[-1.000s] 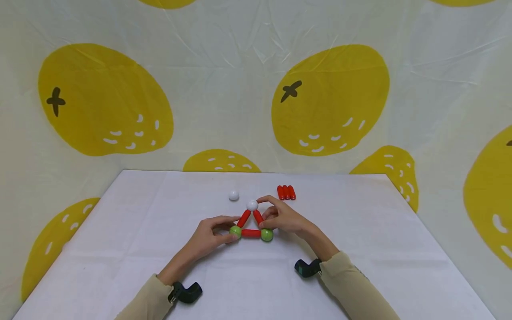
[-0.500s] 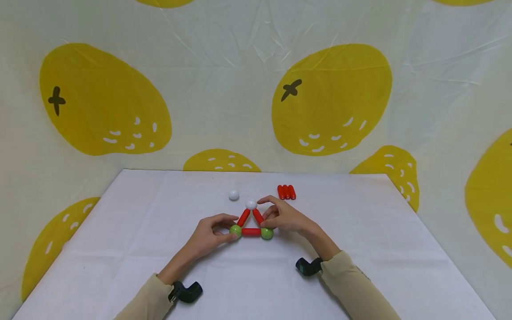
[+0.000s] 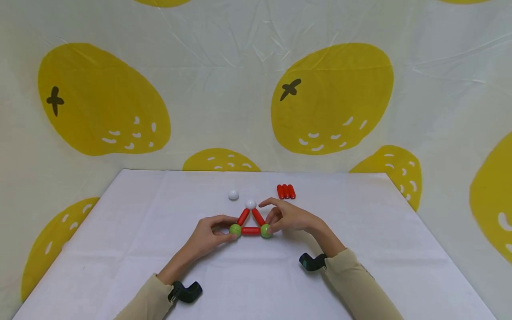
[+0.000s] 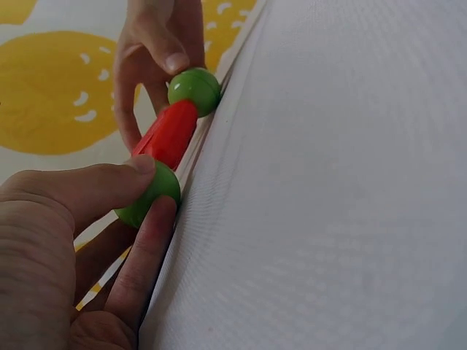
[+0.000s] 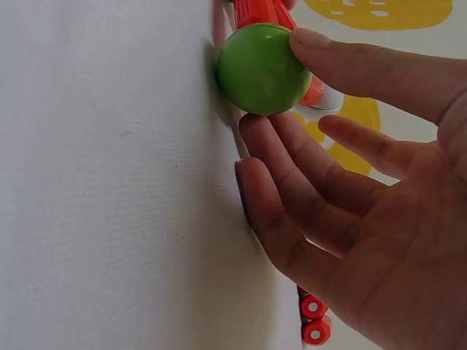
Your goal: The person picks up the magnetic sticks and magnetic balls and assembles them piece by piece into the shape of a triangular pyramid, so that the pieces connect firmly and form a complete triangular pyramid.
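Note:
Three red toy building rods and three balls form a flat triangle on the table. The near red rod [image 3: 250, 231] joins the left green ball [image 3: 235, 230] and the right green ball [image 5: 263, 69]. A white ball [image 3: 250, 204] sits at the far tip, between the left slanting rod [image 3: 242, 216] and the right slanting rod [image 3: 258, 217]. My left hand [image 3: 210, 232] pinches the left green ball between thumb and fingers. With thumb and fingertips my right hand [image 3: 293, 217] pinches the right green ball; its index finger is extended near the white ball.
A loose white ball [image 3: 233, 194] lies behind the triangle, slightly left. Three red rods [image 3: 286, 191] lie side by side behind my right hand. The white cloth-covered table [image 3: 160, 204] ends at a back edge before a yellow-patterned curtain [image 3: 224, 89].
My right hand has shifted slightly right, from the right slanting rod to the right green ball, and its index finger has left the white ball. My left hand keeps its place.

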### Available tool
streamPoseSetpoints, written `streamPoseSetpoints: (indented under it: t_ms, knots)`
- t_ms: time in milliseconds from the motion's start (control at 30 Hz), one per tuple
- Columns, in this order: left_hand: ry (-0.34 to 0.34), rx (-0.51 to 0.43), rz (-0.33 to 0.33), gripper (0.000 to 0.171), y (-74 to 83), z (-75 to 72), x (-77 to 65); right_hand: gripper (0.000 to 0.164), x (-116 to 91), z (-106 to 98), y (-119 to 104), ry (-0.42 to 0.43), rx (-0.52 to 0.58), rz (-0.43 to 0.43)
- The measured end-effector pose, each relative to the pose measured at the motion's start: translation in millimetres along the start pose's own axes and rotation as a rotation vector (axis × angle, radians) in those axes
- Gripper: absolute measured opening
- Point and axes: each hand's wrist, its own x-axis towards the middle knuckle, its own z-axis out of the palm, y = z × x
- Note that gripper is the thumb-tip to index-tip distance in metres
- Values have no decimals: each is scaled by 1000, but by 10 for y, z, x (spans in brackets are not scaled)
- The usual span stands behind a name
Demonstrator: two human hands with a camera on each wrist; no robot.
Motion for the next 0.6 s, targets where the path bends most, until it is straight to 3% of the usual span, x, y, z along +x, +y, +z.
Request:
streamPoseSetpoints:
  t_ms: [600]
  knots:
    - [31, -5, 24, 38, -100, 83, -37, 59, -14, 55, 104, 30, -50, -12]
